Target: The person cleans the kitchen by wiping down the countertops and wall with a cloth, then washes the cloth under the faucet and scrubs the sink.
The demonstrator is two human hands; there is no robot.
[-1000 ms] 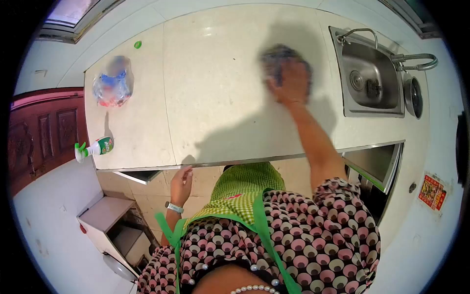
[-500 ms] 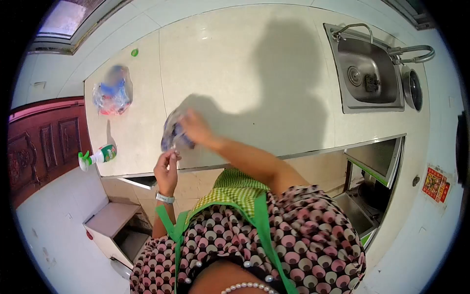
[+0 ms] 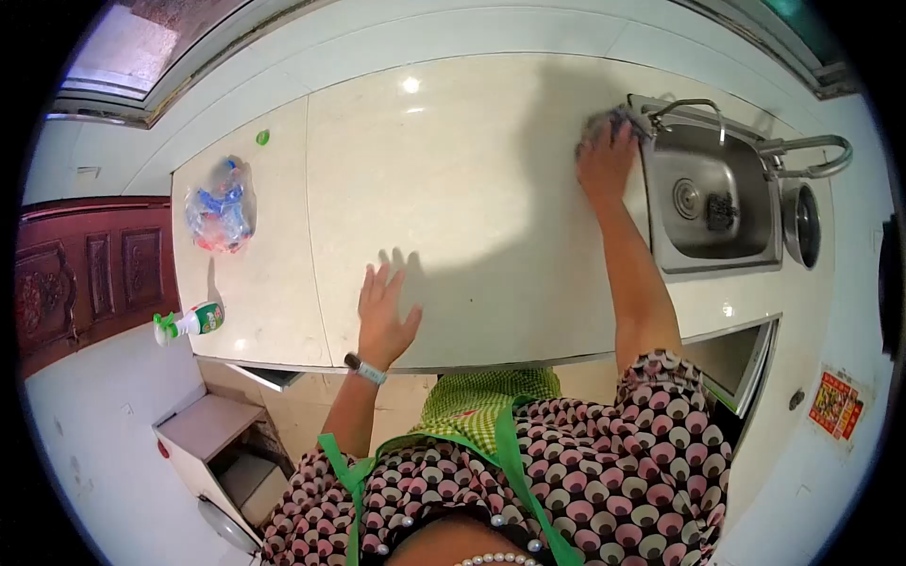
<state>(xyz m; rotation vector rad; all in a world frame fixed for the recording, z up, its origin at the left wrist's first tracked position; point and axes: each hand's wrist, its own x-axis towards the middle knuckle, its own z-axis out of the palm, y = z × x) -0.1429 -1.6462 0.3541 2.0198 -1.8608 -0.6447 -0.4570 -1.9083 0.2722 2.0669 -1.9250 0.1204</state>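
The right hand [image 3: 607, 170] lies palm down on a crumpled, dark blue-grey cloth [image 3: 615, 116] at the rear right of the cream, glossy countertop [image 3: 453, 208], just beside the left rim of the rectangular stainless-steel sink [image 3: 713, 265]. Its fingers are slightly parted over the cloth; whether they grip it or only press on it cannot be told, the cloth being blurred and partly covered. The left hand [image 3: 385, 311], bearing a pale-banded watch [image 3: 366, 369] at the wrist, is spread, fingers apart and thumb out, at the front of the countertop, holding nothing; contact with the surface cannot be confirmed. Within the sink sits a dark, rough scouring pad [image 3: 721, 211], near the round drain [image 3: 687, 198]. A round grey metal bowl [image 3: 801, 224] stands tilted by the sink's right side. On the countertop's left part are noted a white spray bottle with green trigger and label [image 3: 195, 322], lying on its side or so appearing, a clear plastic bag with blue and red markings [image 3: 221, 215], and a small green cap [image 3: 262, 138]
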